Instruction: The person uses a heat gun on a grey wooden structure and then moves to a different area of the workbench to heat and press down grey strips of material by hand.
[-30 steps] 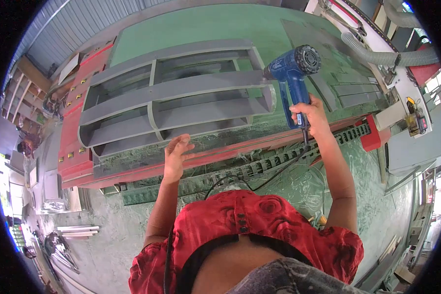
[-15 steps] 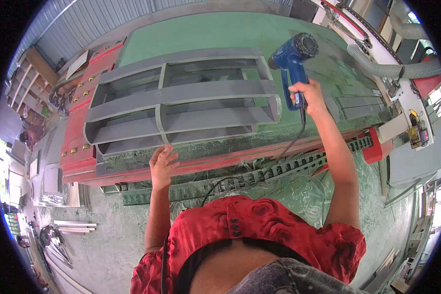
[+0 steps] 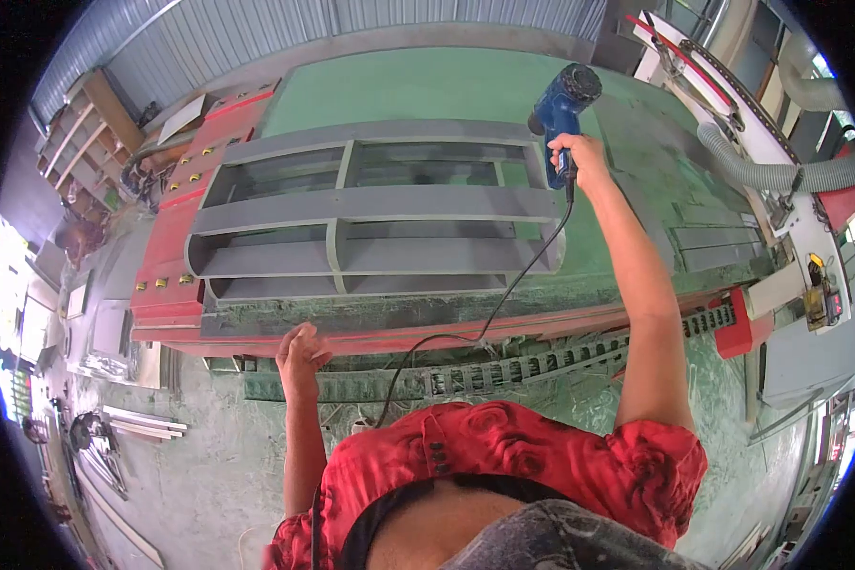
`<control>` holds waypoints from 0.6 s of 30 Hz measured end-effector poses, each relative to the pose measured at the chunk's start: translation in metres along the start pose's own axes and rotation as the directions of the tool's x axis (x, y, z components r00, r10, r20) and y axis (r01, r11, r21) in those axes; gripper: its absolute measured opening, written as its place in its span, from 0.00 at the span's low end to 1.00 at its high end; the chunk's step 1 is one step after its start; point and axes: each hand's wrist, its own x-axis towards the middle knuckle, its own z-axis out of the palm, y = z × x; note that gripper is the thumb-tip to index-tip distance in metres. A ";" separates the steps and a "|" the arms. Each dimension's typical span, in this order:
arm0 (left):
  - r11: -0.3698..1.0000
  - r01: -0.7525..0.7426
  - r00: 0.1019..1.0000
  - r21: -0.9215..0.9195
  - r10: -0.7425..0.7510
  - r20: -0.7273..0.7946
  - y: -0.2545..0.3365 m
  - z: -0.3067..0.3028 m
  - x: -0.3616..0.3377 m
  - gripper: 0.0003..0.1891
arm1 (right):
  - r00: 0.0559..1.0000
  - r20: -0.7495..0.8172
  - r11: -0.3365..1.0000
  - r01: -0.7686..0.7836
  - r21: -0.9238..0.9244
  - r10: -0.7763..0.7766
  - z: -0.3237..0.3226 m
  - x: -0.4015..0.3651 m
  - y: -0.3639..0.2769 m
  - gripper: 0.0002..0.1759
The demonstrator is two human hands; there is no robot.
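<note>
Right grip (image 3: 579, 157) (arm outstretched) clasps heat gun (image 3: 562, 100).

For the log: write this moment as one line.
right hand: grips blue heat gun near grey shelf frame | left hand: empty, by red table edge

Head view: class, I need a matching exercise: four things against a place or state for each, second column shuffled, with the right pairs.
1 heat gun
2 grey shelf unit
3 left hand
4 power cord

a lies flat on the green worktable
b beside the worktable's front edge, holding nothing
c gripped in the right hand
d trails from the heat gun toward the person's body

Pairs: 1-c, 2-a, 3-b, 4-d
</note>
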 end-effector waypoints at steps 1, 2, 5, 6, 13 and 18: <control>1.000 -0.007 1.000 -0.017 0.007 -0.012 -0.002 -0.005 0.001 0.19 | 1.000 0.004 1.000 -0.001 0.001 0.001 0.002 0.006 0.003 0.09; 1.000 -0.007 1.000 -0.017 0.007 -0.017 -0.003 -0.010 0.001 0.19 | 1.000 -0.003 1.000 -0.005 0.010 0.005 0.003 0.011 0.007 0.09; 1.000 -0.003 1.000 -0.019 0.003 -0.010 -0.001 -0.014 -0.002 0.21 | 1.000 -0.012 1.000 -0.008 0.026 0.008 0.006 0.018 0.013 0.09; 1.000 0.002 1.000 0.004 -0.002 -0.027 0.002 -0.012 -0.004 0.21 | 1.000 -0.017 0.999 -0.001 0.036 0.002 0.008 0.019 0.015 0.10; 1.000 -0.002 0.999 0.002 0.002 -0.054 0.000 -0.020 -0.004 0.21 | 0.999 -0.037 0.999 -0.032 -0.016 0.031 0.013 0.017 0.012 0.09; 1.000 -0.012 0.999 -0.019 0.011 -0.040 -0.005 -0.025 -0.003 0.22 | 0.998 -0.021 0.998 -0.060 0.021 0.061 0.014 0.016 0.012 0.09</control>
